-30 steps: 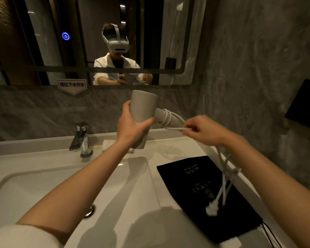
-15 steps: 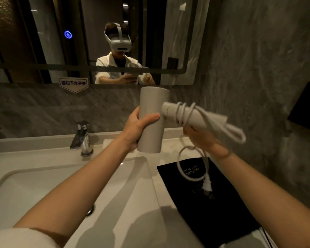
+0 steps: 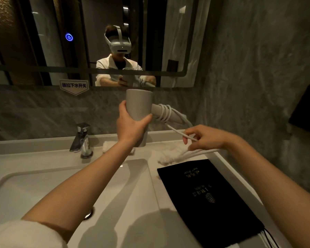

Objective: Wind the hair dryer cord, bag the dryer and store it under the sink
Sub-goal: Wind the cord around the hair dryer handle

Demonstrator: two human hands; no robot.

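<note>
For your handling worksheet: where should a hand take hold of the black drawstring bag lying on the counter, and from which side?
Probably grip the black bag at its near end, where the drawstrings trail out, since that looks like the mouth. Come from above and the front, pinching only the top layer: it lies flat on the counter, so fingers cannot slide under easily.

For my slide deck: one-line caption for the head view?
Left hand holds grey hair dryer; right hand winds white cord around handle.
</note>
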